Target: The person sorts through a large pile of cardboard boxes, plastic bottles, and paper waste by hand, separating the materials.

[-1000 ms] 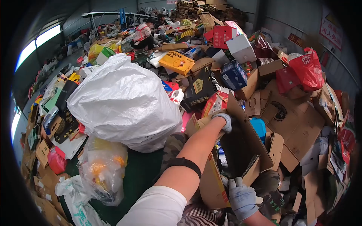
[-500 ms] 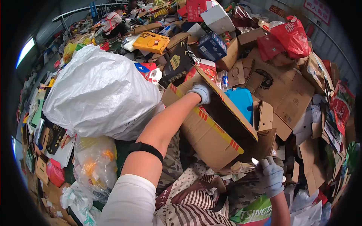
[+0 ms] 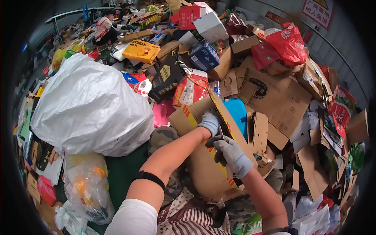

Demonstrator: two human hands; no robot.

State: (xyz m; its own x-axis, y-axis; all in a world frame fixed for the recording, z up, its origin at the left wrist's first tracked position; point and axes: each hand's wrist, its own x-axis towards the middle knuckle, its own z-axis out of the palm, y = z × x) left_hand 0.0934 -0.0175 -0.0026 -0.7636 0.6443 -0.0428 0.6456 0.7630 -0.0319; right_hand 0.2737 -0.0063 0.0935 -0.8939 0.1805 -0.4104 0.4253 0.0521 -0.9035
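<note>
Grey walling is fronted by heaped waste; a tilted brown box, edges striped red and yellow, is placed just right of the white sack. At the box's mouth the left hand is set, its fingers partly hidden, its grip untellable; a knife is clasped in the right hand, fingers curled. Below the sack, green floor is exposed; farther right, room is filled by cardboard.

The left arm stretches far and rightward, the gloved left hand partly hidden. The right forearm slants far and leftward, the gloved right hand just beside the other, fingers curled in a grip.
</note>
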